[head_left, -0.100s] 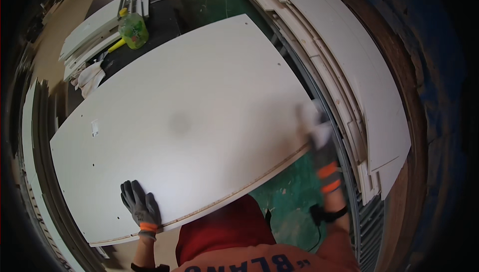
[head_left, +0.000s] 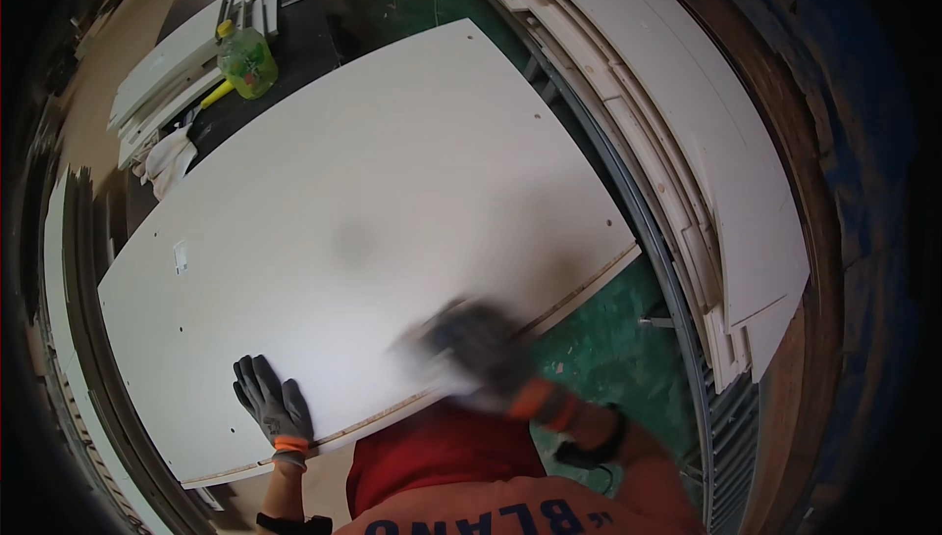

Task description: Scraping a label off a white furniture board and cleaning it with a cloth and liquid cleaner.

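Head view: left hand spread flat on white board, lower left; right hand blurred, grip untellable. Probably stiff, heavy, slippery; best gripped at edges.

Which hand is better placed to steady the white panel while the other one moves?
Left, probably. The left hand lies flat on the white panel near its front edge, sharp in the picture. The right hand is blurred over the panel, so its contact cannot be judged.

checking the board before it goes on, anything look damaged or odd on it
A faint dark smudge marks the middle of the white board, otherwise even. No cracks or chips show. The right hand is blurred, so the surface beneath it cannot be judged; the left hand lies flat near the edge.
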A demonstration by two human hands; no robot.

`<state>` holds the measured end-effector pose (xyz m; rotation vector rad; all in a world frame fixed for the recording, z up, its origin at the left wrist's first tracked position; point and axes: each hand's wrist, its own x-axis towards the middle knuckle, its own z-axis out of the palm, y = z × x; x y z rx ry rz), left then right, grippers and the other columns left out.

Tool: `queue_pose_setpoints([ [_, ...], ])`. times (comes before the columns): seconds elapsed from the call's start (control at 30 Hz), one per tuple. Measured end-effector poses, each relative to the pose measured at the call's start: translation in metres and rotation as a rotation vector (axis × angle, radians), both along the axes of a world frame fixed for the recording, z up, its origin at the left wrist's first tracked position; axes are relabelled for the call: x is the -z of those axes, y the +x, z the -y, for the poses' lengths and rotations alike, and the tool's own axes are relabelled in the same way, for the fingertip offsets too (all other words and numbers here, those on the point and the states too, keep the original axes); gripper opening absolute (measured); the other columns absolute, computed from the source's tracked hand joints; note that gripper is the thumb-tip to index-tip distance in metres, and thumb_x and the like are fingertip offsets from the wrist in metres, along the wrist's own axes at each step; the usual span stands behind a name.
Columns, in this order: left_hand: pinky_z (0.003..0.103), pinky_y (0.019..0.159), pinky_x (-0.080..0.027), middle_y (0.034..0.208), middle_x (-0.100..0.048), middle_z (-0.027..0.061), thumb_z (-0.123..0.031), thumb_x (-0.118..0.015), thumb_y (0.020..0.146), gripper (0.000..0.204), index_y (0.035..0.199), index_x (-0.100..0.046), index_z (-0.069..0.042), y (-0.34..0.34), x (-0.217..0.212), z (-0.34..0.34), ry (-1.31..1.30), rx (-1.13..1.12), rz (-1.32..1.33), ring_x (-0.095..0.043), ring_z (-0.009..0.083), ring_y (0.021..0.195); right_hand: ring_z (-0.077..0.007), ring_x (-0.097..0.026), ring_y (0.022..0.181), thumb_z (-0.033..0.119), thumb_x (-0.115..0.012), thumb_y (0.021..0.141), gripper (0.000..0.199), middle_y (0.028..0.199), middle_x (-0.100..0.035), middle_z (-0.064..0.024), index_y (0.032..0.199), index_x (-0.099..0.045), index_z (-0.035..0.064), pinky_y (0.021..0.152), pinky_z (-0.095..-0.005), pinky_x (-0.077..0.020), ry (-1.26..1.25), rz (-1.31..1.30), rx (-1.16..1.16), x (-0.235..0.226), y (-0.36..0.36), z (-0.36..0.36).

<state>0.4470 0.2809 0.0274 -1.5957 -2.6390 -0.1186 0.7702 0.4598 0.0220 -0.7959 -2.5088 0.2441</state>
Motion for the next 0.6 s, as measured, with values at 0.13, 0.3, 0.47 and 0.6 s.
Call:
queue_pose_setpoints([
  [0.13,0.049,0.115,-0.01,0.152,-0.026,0.0205,-0.03,-0.043,0.096,0.059,0.147,-0.028,-0.002,0.007,0.004,-0.006,0.017,0.008,0.025,-0.02,0.0362,0.143,-0.0257,-0.032,0.139,0.039,-0.055,0.086,0.06,0.146,-0.039,-0.0115,0.137,-0.044,0.0111,0.116,-0.0457,-0.0172,-0.523,-0.166,-0.428,0.018,-0.069,0.029],
  [0.3,0.049,0.115,-0.01,0.152,-0.025,0.0198,-0.031,-0.042,0.096,0.06,0.147,-0.027,-0.002,-0.002,-0.003,0.003,0.002,-0.024,-0.007,-0.019,0.0355,0.143,-0.032,-0.039,0.132,0.035,-0.074,0.072,0.077,0.139,-0.045,-0.0164,0.136,-0.043,0.0047,0.11,-0.0484,-0.0282,-0.069,0.182,0.298,-0.005,0.02,-0.134],
  [0.47,0.049,0.115,-0.009,0.152,-0.025,0.0191,-0.03,-0.042,0.097,0.06,0.147,-0.026,-0.002,0.004,0.003,-0.008,-0.008,0.043,-0.003,-0.018,0.0352,0.143,-0.0381,-0.059,0.102,0.037,-0.056,0.088,0.046,0.114,-0.06,-0.022,0.122,-0.055,0.0063,0.088,-0.0449,-0.0479,-0.059,0.36,1.276,-0.015,0.28,-0.212],
  [0.6,0.051,0.116,-0.007,0.153,-0.022,0.0214,-0.029,-0.045,0.094,0.063,0.147,-0.026,-0.001,-0.001,0.004,0.0,-0.001,0.027,0.011,-0.016,0.0366,0.144,-0.0361,-0.056,0.1,0.014,-0.065,0.083,0.04,0.104,-0.059,-0.0207,0.118,-0.052,-0.0017,0.086,-0.0409,-0.0456,0.291,-0.005,1.088,-0.013,0.257,-0.142],
])
